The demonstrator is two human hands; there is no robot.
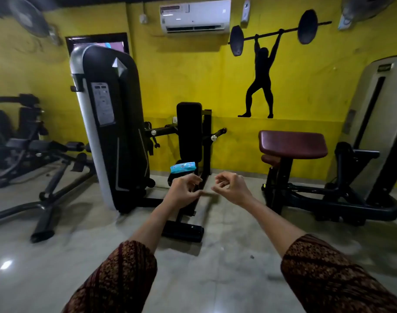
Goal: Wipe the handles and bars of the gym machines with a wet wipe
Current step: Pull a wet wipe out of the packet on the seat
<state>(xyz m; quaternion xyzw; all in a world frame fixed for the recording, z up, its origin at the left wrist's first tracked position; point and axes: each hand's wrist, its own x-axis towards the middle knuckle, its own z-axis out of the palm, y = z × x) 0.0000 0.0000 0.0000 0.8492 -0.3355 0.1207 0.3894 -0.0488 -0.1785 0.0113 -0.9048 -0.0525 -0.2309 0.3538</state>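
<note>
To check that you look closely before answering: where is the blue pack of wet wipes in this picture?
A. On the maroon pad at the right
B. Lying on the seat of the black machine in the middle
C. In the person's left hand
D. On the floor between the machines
B: the blue wet wipes pack lies on the seat of the black machine, just beyond the empty left hand.
</note>
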